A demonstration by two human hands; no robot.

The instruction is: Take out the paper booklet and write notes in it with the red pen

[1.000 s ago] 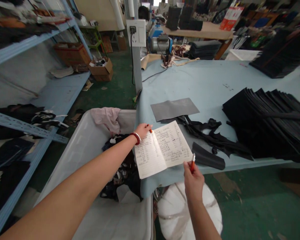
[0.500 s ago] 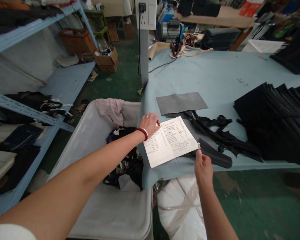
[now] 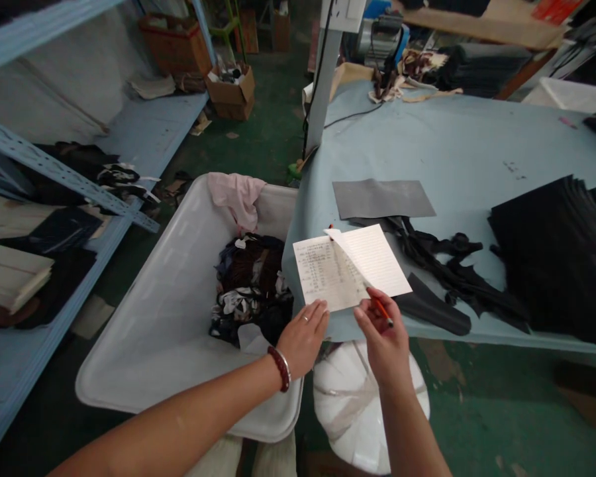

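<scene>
Orange pen (image 3: 382,311) clenched in our right hand (image 3: 385,338), fingers at the lower edge of our open white ruled notebook (image 3: 350,268) on the pale blue counter (image 3: 477,132); our left hand (image 3: 302,344) lies released, fingers extended just beside the page.

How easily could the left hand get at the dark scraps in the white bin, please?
Probably easily: the left hand sits close beside the dark scraps in the white bin, with nothing visible between them.

We see thin white paper (image 3: 345,265) at twelve o'clock, on a smooth pale blue worktop (image 3: 457,139), with a shiny orange pen (image 3: 381,310) by it. At one o'clock lies a dull grey sheet (image 3: 382,199). At ten o'clock sits a white plastic tub (image 3: 144,331), and at eleven, a brown cardboard box (image 3: 231,93).
</scene>
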